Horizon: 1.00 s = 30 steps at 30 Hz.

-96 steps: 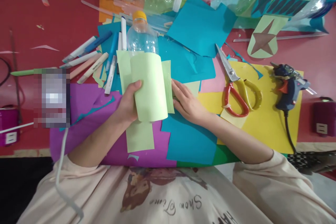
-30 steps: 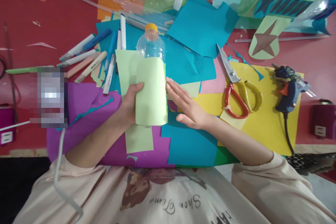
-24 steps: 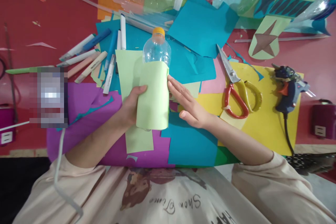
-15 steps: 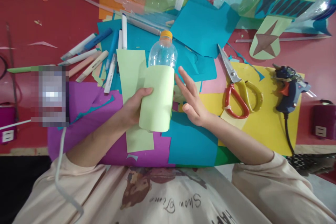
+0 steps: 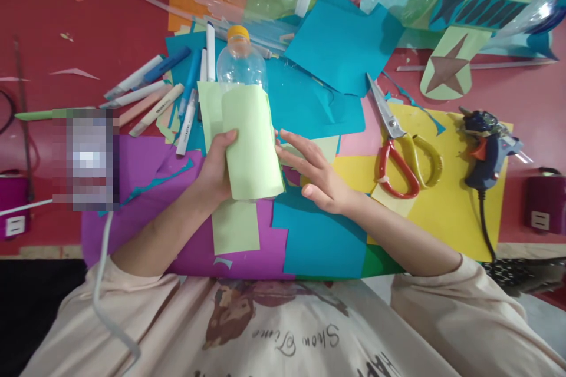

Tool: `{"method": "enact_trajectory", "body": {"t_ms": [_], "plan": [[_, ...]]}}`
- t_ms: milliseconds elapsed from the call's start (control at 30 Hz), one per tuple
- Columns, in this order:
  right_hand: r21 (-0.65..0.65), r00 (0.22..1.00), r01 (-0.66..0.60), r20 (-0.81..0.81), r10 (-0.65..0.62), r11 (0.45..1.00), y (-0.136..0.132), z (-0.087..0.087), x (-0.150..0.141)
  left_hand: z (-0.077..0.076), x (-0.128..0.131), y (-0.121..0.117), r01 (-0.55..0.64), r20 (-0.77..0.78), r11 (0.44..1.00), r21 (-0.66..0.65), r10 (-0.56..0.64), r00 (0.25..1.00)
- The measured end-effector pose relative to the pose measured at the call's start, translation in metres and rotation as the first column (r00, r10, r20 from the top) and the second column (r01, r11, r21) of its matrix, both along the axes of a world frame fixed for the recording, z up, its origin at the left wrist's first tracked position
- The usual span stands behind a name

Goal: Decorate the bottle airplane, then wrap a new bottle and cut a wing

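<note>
A clear plastic bottle (image 5: 242, 65) with an orange cap is wrapped round its body with light green paper (image 5: 252, 147). My left hand (image 5: 216, 165) grips the wrapped bottle from the left, thumb on the paper and the other fingers hidden behind. My right hand (image 5: 321, 177) is just right of the bottle, fingers spread and stretched toward the paper's right edge; whether a fingertip touches it I cannot tell. Beneath the bottle lies a light green paper strip (image 5: 236, 230), partly covered by it and my left hand.
Scissors (image 5: 393, 141) with red and yellow handles and a glue gun (image 5: 484, 159) lie at right on yellow paper. Several markers (image 5: 188, 121) are at left, beside a blurred-out device (image 5: 91, 159) with a cable. Blue sheets (image 5: 345, 41) and plastic bottles lie at the back.
The wrapped bottle has moved left and slightly away from me in my left hand, tilting a little. My right hand's fingers have lowered beside the paper's edge.
</note>
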State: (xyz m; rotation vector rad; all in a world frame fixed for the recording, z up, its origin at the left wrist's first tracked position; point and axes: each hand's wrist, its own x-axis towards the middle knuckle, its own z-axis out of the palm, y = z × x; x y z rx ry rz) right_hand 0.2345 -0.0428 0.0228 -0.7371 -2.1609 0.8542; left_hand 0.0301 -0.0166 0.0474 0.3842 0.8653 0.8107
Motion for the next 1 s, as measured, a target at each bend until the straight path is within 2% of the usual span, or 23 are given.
{"method": "enact_trajectory", "body": {"t_ms": [133,233,400,567,700,800,1000], "plan": [[-0.013,0.997,0.025,-0.079,-0.026,1.0,0.0,0.0013,0.0018,0.0012,-0.0006,0.0039,-0.012,0.02,0.996,0.083,0.01,1.0],[-0.027,0.993,0.046,-0.112,-0.049,0.999,0.0005,0.0016,0.0018,0.0007,-0.0006,0.0047,-0.032,0.027,0.995,0.093,0.03,0.999],[-0.022,0.991,-0.01,-0.13,0.007,1.0,0.0011,0.0011,-0.0006,0.0023,0.0,0.0038,-0.055,0.05,0.993,0.104,0.05,0.997],[-0.105,0.98,-0.017,-0.2,-0.005,0.994,0.0021,0.0046,0.0011,0.0054,-0.0006,0.0046,-0.086,0.052,0.993,0.086,0.082,0.995],[-0.178,0.969,0.014,-0.242,-0.057,0.984,0.0043,0.0056,0.0028,0.0052,0.0005,0.0056,-0.121,-0.021,0.99,0.078,0.123,0.992],[-0.181,0.973,-0.027,-0.231,-0.016,0.983,0.0048,0.0049,0.0025,0.0046,0.001,0.0057,-0.12,-0.043,0.988,0.093,0.125,0.991],[-0.119,0.977,-0.065,-0.21,0.039,0.991,0.0029,0.0049,0.0014,0.0073,-0.0006,0.0053,-0.099,0.061,0.992,0.075,0.095,0.994]]}}
